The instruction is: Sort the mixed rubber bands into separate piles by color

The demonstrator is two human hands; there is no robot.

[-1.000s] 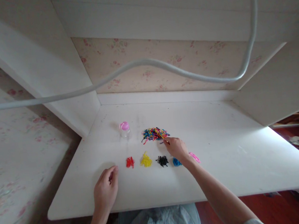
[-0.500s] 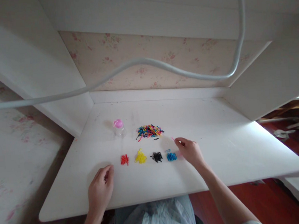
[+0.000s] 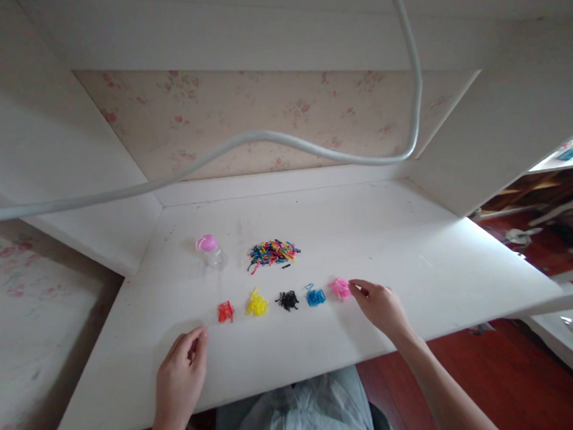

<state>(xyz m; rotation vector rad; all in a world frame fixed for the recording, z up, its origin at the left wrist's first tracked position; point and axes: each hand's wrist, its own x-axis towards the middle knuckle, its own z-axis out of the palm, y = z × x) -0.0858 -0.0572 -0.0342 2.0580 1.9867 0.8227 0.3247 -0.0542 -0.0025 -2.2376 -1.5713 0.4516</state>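
Small piles lie in a row on the white table [image 3: 398, 232]: red [image 3: 225, 312], yellow [image 3: 257, 303], black [image 3: 288, 300], blue [image 3: 316, 297] and pink [image 3: 340, 288]. Behind them is a mixed multicoloured heap [image 3: 272, 253] of small bands. My right hand [image 3: 380, 304] is pinched at the right edge of the pink pile; anything between its fingertips is too small to make out. My left hand [image 3: 182, 371] rests near the front left edge, left of the red pile, with fingers curled together; whether it holds something is hidden.
A clear container with a pink top [image 3: 207, 243] stands left of the mixed heap. One dark band [image 3: 285, 266] lies just in front of the heap. A white cable [image 3: 269, 136] crosses the view above the table.
My right hand has moved down from beside the mixed heap to the pink pile, which now shows fully. The pink band at its fingertips is no longer distinct. The view has shifted.
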